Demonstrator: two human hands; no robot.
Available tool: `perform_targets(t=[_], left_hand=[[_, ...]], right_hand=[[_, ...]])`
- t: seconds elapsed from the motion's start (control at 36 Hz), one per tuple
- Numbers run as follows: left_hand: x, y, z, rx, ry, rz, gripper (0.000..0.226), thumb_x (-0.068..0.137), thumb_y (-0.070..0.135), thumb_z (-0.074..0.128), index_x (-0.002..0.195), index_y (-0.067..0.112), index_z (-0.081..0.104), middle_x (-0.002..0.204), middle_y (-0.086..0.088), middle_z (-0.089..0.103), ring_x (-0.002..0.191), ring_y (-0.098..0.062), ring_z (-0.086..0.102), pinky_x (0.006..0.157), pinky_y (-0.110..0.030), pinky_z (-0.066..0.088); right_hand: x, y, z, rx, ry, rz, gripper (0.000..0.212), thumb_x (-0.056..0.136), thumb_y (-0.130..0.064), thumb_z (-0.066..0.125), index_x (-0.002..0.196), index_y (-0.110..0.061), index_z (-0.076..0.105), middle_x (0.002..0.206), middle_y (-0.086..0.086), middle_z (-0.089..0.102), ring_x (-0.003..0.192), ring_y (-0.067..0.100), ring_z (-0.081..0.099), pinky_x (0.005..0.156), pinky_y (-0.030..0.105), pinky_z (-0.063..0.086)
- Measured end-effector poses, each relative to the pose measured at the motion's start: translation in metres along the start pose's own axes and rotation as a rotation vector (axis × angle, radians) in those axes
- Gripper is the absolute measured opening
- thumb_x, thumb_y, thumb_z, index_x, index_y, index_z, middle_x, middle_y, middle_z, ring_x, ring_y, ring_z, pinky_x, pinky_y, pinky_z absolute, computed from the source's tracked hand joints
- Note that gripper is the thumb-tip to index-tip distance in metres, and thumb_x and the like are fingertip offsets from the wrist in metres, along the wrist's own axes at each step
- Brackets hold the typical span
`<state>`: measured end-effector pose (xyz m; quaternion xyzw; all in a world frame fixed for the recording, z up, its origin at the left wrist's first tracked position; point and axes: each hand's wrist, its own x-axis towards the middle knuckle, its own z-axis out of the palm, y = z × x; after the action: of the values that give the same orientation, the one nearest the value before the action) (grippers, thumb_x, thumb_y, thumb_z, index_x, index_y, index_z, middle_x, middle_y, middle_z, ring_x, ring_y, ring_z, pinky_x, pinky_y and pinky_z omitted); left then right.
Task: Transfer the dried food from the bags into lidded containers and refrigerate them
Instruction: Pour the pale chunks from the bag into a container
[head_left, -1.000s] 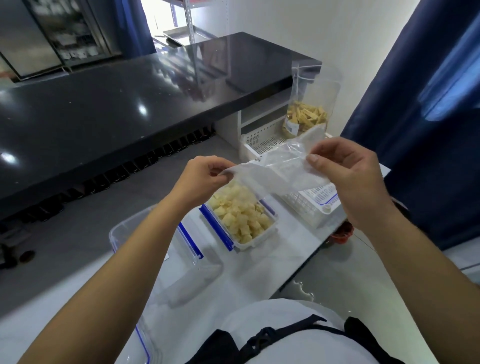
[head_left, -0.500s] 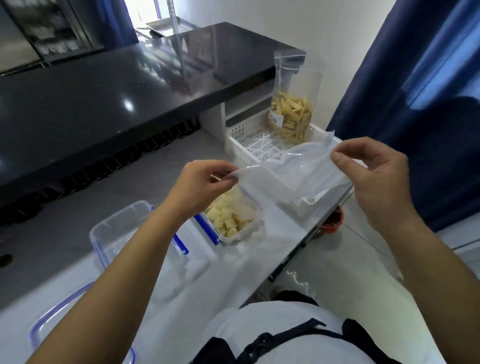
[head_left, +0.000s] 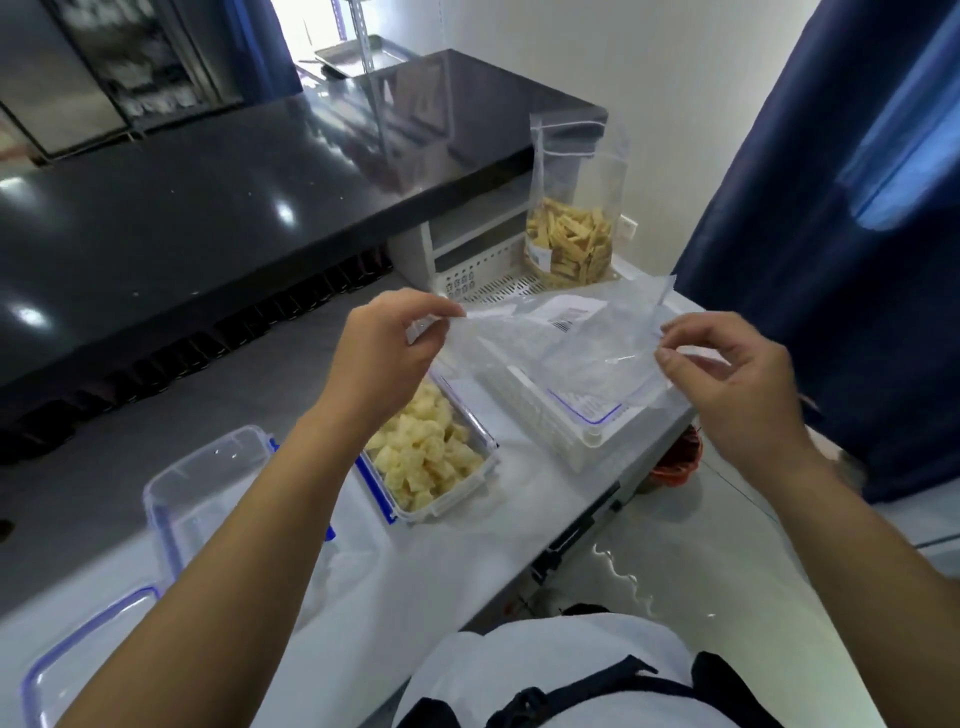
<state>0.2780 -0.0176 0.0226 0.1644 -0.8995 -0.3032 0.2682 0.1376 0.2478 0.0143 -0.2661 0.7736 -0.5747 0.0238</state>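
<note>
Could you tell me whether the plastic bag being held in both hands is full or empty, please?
Empty. The clear plastic bag, pinched between the left hand and right hand, hangs flat with nothing inside; the basket shows through it.

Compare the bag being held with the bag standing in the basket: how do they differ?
The held bag looks empty; the standing bag holds tan strips. The held bag is stretched flat between the left hand and right hand; the standing bag is upright, untouched, in the white basket. Both are clear plastic with a label.
</note>
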Motion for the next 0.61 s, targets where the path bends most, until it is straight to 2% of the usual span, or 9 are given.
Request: perform_targets(t=[0.06,0.14,0.22,0.28,0.36,0.44,0.53,0.61], left_hand=[[0.013,0.003,0.003,0.008,0.019,-0.006,0.019,0.093,0.008,0.067,0.105,0.019,0.077,0.101,0.008,0.069,0.100,-0.014,0.064,0.091,-0.037,0.054],[0.035,0.005,0.011,0.045,0.040,-0.023,0.019,0.092,0.007,0.068,0.102,0.020,0.078,0.103,0.006,0.071,0.103,-0.015,0.063,0.093,-0.040,0.054],[0.054,0.006,0.024,0.174,0.035,-0.007,0.019,0.093,0.008,0.067,0.106,0.018,0.078,0.109,-0.001,0.073,0.107,-0.019,0.063,0.092,-0.043,0.055],[0.065,0.005,0.035,0.236,0.008,0.003,0.019,0.095,0.009,0.066,0.107,0.018,0.078,0.111,-0.001,0.073,0.107,-0.020,0.064,0.091,-0.044,0.056],[0.080,0.004,0.050,0.327,-0.044,0.007,0.021,0.097,0.009,0.063,0.109,0.017,0.077,0.112,-0.002,0.073,0.108,-0.019,0.064,0.092,-0.040,0.055],[0.093,0.001,0.061,0.414,-0.069,0.017,0.022,0.099,0.008,0.059,0.111,0.014,0.077,0.113,-0.004,0.073,0.108,-0.020,0.063,0.092,-0.036,0.054],[0.105,-0.008,0.072,0.475,-0.072,0.027,0.024,0.099,0.005,0.056,0.110,0.012,0.076,0.116,-0.006,0.072,0.112,-0.022,0.062,0.095,-0.038,0.054],[0.114,-0.022,0.085,0.535,-0.113,0.026,0.024,0.097,0.005,0.058,0.113,0.012,0.075,0.124,-0.007,0.069,0.121,-0.024,0.060,0.101,-0.041,0.052]], right_hand=[[0.010,0.005,-0.002,-0.064,-0.040,-0.051,0.019,0.086,0.000,0.070,0.090,-0.019,0.067,0.114,-0.004,0.060,0.111,0.009,0.060,0.096,0.032,0.052],[0.029,0.009,-0.005,-0.114,-0.118,-0.089,0.036,0.085,-0.002,0.070,0.111,-0.026,0.064,0.123,-0.011,0.052,0.115,0.004,0.055,0.101,0.030,0.046],[0.048,0.017,-0.003,-0.179,-0.275,-0.110,0.042,0.087,-0.021,0.074,0.124,-0.036,0.060,0.133,-0.012,0.048,0.125,0.003,0.047,0.105,0.021,0.036],[0.060,0.026,0.004,-0.269,-0.353,-0.117,0.046,0.084,-0.037,0.075,0.126,-0.041,0.059,0.138,-0.011,0.046,0.128,0.002,0.040,0.102,0.014,0.029],[0.074,0.045,0.025,-0.383,-0.399,-0.124,0.054,0.081,-0.045,0.077,0.132,-0.038,0.058,0.142,-0.005,0.046,0.131,0.015,0.039,0.106,0.030,0.031],[0.094,0.069,0.049,-0.471,-0.395,-0.130,0.049,0.085,-0.040,0.075,0.131,-0.031,0.061,0.140,0.002,0.050,0.130,0.023,0.042,0.108,0.044,0.038],[0.115,0.090,0.070,-0.481,-0.405,-0.100,0.036,0.091,-0.031,0.068,0.125,-0.022,0.065,0.132,0.004,0.057,0.125,0.025,0.047,0.105,0.043,0.040],[0.134,0.105,0.087,-0.509,-0.448,-0.079,0.038,0.095,-0.029,0.060,0.131,-0.018,0.061,0.133,0.004,0.057,0.126,0.025,0.047,0.105,0.040,0.039]])
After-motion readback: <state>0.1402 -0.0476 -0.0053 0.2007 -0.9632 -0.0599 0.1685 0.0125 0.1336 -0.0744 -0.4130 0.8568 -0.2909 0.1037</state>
